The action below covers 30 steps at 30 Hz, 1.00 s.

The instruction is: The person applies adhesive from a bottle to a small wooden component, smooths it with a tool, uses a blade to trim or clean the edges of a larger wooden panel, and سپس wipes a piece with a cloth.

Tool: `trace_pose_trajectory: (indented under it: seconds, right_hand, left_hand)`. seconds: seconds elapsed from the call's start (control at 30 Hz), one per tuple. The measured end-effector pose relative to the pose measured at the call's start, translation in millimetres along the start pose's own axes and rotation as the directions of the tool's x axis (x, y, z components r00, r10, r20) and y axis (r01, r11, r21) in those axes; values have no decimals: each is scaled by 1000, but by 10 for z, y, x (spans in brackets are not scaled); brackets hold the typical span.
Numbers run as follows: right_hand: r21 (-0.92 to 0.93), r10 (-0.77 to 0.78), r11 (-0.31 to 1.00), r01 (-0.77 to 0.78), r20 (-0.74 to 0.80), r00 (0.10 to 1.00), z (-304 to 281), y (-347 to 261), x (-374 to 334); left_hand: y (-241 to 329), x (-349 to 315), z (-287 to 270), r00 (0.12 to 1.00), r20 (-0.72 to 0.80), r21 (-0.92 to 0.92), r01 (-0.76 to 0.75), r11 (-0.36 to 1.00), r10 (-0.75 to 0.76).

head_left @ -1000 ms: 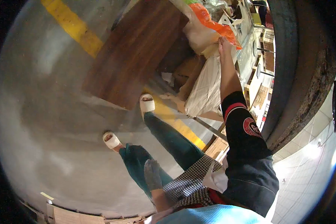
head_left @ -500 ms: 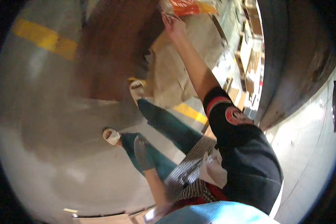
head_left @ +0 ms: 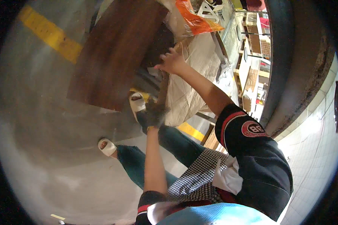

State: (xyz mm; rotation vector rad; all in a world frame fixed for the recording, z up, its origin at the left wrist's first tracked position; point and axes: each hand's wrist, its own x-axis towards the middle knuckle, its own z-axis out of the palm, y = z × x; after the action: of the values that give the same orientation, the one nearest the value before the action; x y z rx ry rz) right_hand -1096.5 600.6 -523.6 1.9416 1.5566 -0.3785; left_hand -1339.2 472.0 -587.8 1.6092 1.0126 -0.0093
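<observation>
My right hand [head_left: 172, 62], bare, reaches out over the edge of a beige cloth or sack-like covering [head_left: 195, 78], fingers apart and slightly bent. Nothing shows in its grasp. Just beyond its fingertips lies a dark gap beside a large dark brown wood-grained board [head_left: 116, 56]. My left hand [head_left: 153, 114], in a dark grey glove, is lower, in front of my knee and near the cloth's left edge. Motion smears its fingers, so whether it touches that edge is unclear.
An orange and clear plastic bag [head_left: 197, 20] lies at the far end of the cloth. Yellow floor stripes [head_left: 50, 33] cross the grey floor. Shelving with boxes [head_left: 251, 71] stands to the right, next to a big dark curved surface [head_left: 300, 67]. My feet wear pale slippers [head_left: 107, 147].
My right hand has drawn back from beside the plastic bag towards me. My gloved left hand has risen from by my thigh to near the cloth's edge.
</observation>
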Motion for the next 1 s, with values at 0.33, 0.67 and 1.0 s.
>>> trace_pose_trajectory:
  seconds: [0.33,0.67,1.0]
  right_hand:
    - [-107,-128,987,118,-86,988,99,1397,-677]
    - [304,456,875,-377,-253,854,434,2031,701]
    - [17,267,963,-268,-165,950,1108,2555,1704]
  left_hand:
    - [1202,-228,858,970,241,-151,7,988,30]
    - [637,142,-184,1000,14,-524,-6,852,16]
    - [-1913,-2839,-1794,543,-57,405,779,478,-837]
